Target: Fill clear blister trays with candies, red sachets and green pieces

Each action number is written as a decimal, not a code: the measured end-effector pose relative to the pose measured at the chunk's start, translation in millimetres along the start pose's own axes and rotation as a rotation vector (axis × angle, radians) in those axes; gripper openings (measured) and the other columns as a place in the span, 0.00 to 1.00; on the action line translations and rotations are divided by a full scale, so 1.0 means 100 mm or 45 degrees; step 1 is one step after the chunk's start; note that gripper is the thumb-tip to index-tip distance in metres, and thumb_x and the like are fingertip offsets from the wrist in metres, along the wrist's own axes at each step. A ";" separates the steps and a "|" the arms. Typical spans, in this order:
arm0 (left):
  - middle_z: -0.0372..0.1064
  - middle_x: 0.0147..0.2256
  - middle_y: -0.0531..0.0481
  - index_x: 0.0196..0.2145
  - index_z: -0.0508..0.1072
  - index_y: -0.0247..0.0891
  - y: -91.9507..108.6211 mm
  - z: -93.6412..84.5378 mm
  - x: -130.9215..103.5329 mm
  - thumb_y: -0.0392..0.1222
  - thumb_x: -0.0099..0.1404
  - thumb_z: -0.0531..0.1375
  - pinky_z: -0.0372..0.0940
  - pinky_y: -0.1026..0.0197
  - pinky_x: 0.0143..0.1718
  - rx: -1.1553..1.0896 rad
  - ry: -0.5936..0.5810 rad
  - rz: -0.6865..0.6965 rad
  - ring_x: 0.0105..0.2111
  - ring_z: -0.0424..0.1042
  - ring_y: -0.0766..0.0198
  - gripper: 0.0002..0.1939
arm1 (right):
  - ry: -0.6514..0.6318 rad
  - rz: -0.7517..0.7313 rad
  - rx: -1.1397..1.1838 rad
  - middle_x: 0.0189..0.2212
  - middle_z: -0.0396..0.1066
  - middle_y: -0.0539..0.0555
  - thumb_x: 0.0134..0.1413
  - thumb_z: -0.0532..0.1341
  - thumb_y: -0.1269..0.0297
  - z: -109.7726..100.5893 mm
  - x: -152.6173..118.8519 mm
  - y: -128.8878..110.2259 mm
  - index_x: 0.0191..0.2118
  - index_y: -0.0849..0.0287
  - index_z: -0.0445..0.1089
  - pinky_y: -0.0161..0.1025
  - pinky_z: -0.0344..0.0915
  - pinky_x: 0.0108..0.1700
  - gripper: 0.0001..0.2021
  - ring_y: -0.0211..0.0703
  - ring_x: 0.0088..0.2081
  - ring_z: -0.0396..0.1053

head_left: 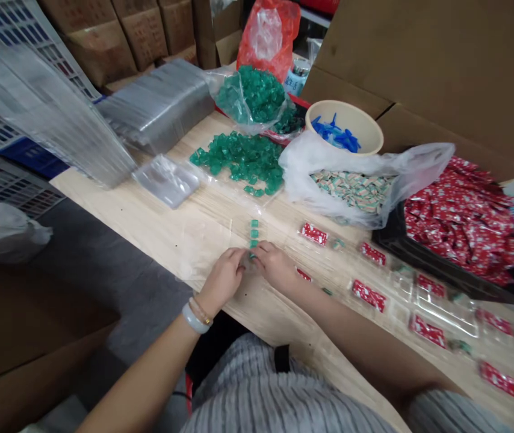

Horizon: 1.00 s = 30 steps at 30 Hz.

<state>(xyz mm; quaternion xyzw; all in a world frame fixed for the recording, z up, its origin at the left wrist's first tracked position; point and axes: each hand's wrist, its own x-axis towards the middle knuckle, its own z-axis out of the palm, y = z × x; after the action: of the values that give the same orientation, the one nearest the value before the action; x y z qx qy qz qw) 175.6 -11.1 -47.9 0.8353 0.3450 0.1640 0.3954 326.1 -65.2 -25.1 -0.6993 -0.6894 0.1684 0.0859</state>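
Observation:
A short column of small translucent green squares (254, 233) lies on the wooden table in front of me, in what looks like a clear plastic tray (245, 226). At its near end my left hand (226, 273) and my right hand (275, 266) come together from either side. Their fingertips close on the lowest green piece, which the fingers partly cover. A pale bangle (195, 319) circles my left wrist. Left of the column lies a clear plastic sheet or tray (200, 243), hard to make out against the wood.
Loose green pieces (239, 157) are heaped beyond my hands. Stacked clear trays (162, 105) stand left. A bowl (345, 123) holds blue pieces; a plastic bag (304, 165) holds small striped pieces. Red packets (460, 222) fill a black bin; packs with red packets (369, 294) line the right side.

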 end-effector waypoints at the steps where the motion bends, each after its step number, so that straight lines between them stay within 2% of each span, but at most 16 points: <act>1: 0.63 0.44 0.41 0.46 0.65 0.32 0.01 0.02 0.01 0.27 0.55 0.51 0.59 0.54 0.50 0.018 -0.009 -0.010 0.45 0.63 0.59 0.20 | -0.012 0.010 -0.029 0.37 0.67 0.58 0.53 0.53 0.73 0.00 0.01 0.00 0.38 0.63 0.69 0.38 0.63 0.43 0.09 0.43 0.40 0.64; 7: 0.62 0.47 0.41 0.48 0.64 0.32 0.04 0.04 -0.03 0.27 0.55 0.51 0.57 0.55 0.52 0.085 -0.031 0.027 0.48 0.61 0.59 0.21 | 0.028 -0.056 -0.119 0.35 0.69 0.58 0.53 0.54 0.72 0.03 -0.01 0.04 0.37 0.63 0.69 0.41 0.61 0.44 0.08 0.46 0.39 0.63; 9: 0.62 0.48 0.42 0.48 0.64 0.33 0.04 -0.02 -0.04 0.28 0.56 0.51 0.58 0.56 0.52 0.077 -0.042 0.047 0.48 0.62 0.59 0.21 | 0.043 -0.094 -0.074 0.35 0.69 0.58 0.52 0.55 0.72 0.01 -0.04 0.07 0.39 0.64 0.68 0.41 0.62 0.43 0.09 0.45 0.39 0.63; 11: 0.64 0.46 0.43 0.47 0.66 0.34 0.05 -0.12 0.04 0.30 0.57 0.51 0.60 0.57 0.49 0.050 -0.007 0.075 0.46 0.64 0.61 0.18 | 0.119 -0.114 -0.008 0.36 0.69 0.58 0.52 0.55 0.70 -0.07 -0.04 0.14 0.43 0.64 0.67 0.40 0.62 0.43 0.12 0.44 0.39 0.64; 13: 0.67 0.42 0.44 0.44 0.68 0.34 0.07 -0.25 0.28 0.33 0.59 0.51 0.62 0.60 0.46 0.042 0.096 0.119 0.42 0.66 0.63 0.15 | 0.275 -0.083 0.005 0.36 0.69 0.58 0.54 0.53 0.68 -0.19 0.08 0.26 0.45 0.64 0.65 0.40 0.61 0.44 0.13 0.44 0.40 0.64; 15: 0.68 0.39 0.46 0.41 0.70 0.35 0.09 -0.34 0.68 0.35 0.60 0.51 0.62 0.60 0.44 0.096 0.218 0.179 0.40 0.67 0.63 0.13 | 0.378 -0.045 -0.051 0.37 0.68 0.59 0.57 0.50 0.67 -0.31 0.34 0.40 0.44 0.64 0.66 0.40 0.60 0.45 0.13 0.44 0.41 0.63; 18: 0.66 0.43 0.42 0.42 0.70 0.32 0.04 -0.36 1.38 0.31 0.58 0.51 0.58 0.58 0.49 0.322 0.250 0.212 0.46 0.63 0.59 0.14 | 0.290 -0.034 -0.195 0.39 0.66 0.60 0.57 0.48 0.70 -0.39 0.91 0.60 0.44 0.64 0.66 0.38 0.59 0.45 0.14 0.44 0.43 0.62; 21: 0.67 0.40 0.40 0.38 0.72 0.31 -0.08 -0.30 1.85 0.30 0.57 0.51 0.59 0.56 0.46 0.502 0.117 0.131 0.43 0.65 0.57 0.14 | 0.147 0.012 -0.297 0.40 0.65 0.60 0.57 0.48 0.70 -0.37 1.37 0.75 0.45 0.64 0.66 0.37 0.59 0.43 0.14 0.44 0.43 0.62; 23: 0.68 0.37 0.41 0.36 0.73 0.32 -0.17 -0.29 1.96 0.31 0.57 0.51 0.61 0.58 0.44 0.503 0.060 0.145 0.40 0.66 0.58 0.13 | 0.068 0.012 -0.285 0.39 0.65 0.59 0.57 0.48 0.70 -0.35 1.50 0.82 0.44 0.63 0.66 0.35 0.59 0.42 0.13 0.42 0.41 0.63; 26: 0.69 0.39 0.43 0.38 0.73 0.33 -0.26 -0.32 1.98 0.31 0.57 0.51 0.60 0.61 0.45 0.423 -0.005 0.191 0.41 0.66 0.60 0.14 | -0.027 -0.051 -0.222 0.37 0.65 0.58 0.56 0.48 0.73 -0.34 1.53 0.91 0.43 0.64 0.67 0.33 0.59 0.41 0.13 0.39 0.38 0.64; 30: 0.70 0.37 0.43 0.34 0.74 0.34 -0.24 -0.36 2.00 0.32 0.55 0.52 0.60 0.60 0.45 0.376 -0.120 0.154 0.40 0.67 0.59 0.12 | -0.081 -0.102 -0.257 0.36 0.65 0.59 0.54 0.48 0.75 -0.36 1.50 0.95 0.40 0.65 0.68 0.33 0.59 0.37 0.13 0.38 0.33 0.64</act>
<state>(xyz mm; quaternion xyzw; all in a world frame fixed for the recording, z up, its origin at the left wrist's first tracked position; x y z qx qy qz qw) 286.6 160.6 -43.3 0.9104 0.2953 0.0956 0.2735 426.3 84.8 -42.9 -0.6706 -0.7326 0.1167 -0.0005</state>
